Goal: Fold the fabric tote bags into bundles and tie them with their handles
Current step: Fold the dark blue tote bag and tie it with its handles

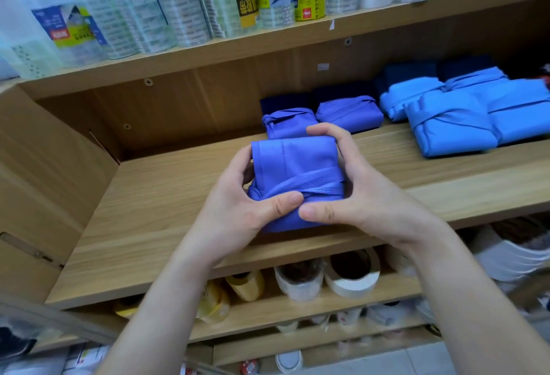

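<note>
A folded purple-blue tote bag bundle [293,163] is held above the wooden shelf [166,196], its handle wrapped across its lower half. My left hand [238,211] grips its left side, thumb pressed on the wrapped handle. My right hand [357,193] grips the right side, fingers curled over the top corner, thumb on the front edge next to the left thumb. Behind it on the shelf lie two tied purple bundles [348,114] and several light blue bundles [449,121].
Dark navy bundles [285,102] sit at the shelf's back. The upper shelf holds wrapped tape rolls [190,2]. The lower shelf carries yellow and white tape rolls [351,276]. A wooden side panel [44,181] closes the left end.
</note>
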{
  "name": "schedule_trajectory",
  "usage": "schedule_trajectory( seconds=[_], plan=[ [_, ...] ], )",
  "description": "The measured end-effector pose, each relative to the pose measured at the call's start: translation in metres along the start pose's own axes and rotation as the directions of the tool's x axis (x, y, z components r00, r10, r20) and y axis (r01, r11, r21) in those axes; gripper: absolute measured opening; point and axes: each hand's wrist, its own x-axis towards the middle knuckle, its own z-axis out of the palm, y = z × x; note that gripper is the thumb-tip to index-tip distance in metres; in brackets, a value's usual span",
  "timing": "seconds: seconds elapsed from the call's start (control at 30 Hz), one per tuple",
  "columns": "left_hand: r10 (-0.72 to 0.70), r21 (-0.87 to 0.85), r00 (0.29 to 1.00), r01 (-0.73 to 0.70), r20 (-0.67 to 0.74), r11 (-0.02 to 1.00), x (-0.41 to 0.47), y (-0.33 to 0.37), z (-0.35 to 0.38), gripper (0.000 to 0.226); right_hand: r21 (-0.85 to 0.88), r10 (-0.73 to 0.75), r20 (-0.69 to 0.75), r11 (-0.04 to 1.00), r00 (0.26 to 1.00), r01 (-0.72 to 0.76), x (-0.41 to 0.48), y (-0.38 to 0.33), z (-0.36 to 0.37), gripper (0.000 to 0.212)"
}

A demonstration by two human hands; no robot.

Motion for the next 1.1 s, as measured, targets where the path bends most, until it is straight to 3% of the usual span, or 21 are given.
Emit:
schedule_trajectory(
  seconds=[0.1,0.2,0.27,0.33,0.47,0.6,0.7,0.8,0.9,1.0,1.1],
  plan=[
    [-0.037,-0.122,0.999,0.038,0.013,0.992,0.002,-0.001,0.009,0.052,0.053,-0.008,0.027,0.999,1.0,0.006,-0.004,-0.001,-0.009,0.083],
    [-0.113,-0.147,0.992,0.105,-0.046,0.983,0.007,0.003,0.02,0.029,-0.102,-0.031,-0.035,0.994,0.999,0.027,-0.006,0.001,-0.016,0.075],
    [-0.13,-0.11,0.988,0.12,-0.089,0.987,0.012,0.006,0.026,0.027,-0.156,-0.025,-0.029,0.987,0.999,0.021,-0.008,0.001,-0.019,0.073],
    [-0.107,-0.107,0.989,0.096,-0.099,0.99,0.017,0.006,0.033,0.026,-0.081,-0.011,-0.036,0.997,0.999,0.008,-0.01,0.001,-0.022,0.069],
    [-0.094,-0.147,0.983,0.071,-0.156,0.987,0.022,0.005,0.052,0.021,0.24,0.068,-0.144,0.97,0.987,-0.032,-0.005,0.009,-0.022,0.062],
    [-0.064,-0.039,0.961,0.056,-0.268,0.998,0.023,0.003,0.071,0.024,0.46,0.213,-0.288,0.886,0.934,-0.06,0.004,0.022,-0.022,0.072],
    [-0.077,0.017,0.986,0.08,-0.149,0.997,0.026,0.009,0.07,0.025,0.47,0.194,-0.326,0.882,0.925,-0.02,0.001,0.022,-0.024,0.061],
    [-0.142,0.013,0.99,0.142,-0.023,0.99,0.037,0.016,0.062,0.024,0.304,0.133,-0.371,0.953,0.919,-0.015,-0.007,0.019,-0.032,0.061],
    [-0.193,-0.034,0.973,0.191,-0.126,0.981,0.055,0.017,0.061,0.016,-0.126,-0.001,-0.409,0.99,0.913,-0.056,-0.022,0.016,-0.053,0.056],
    [-0.224,-0.008,0.962,0.225,-0.158,0.974,0.078,0.016,0.068,0.008,-0.449,-0.145,-0.456,0.889,0.878,-0.087,-0.038,0.019,-0.077,0.042],
    [-0.228,0.044,0.965,0.235,-0.133,0.971,0.101,0.015,0.08,0.015,-0.67,-0.282,-0.545,0.713,0.789,-0.208,-0.044,0.032,-0.106,0.037]
  ],
)
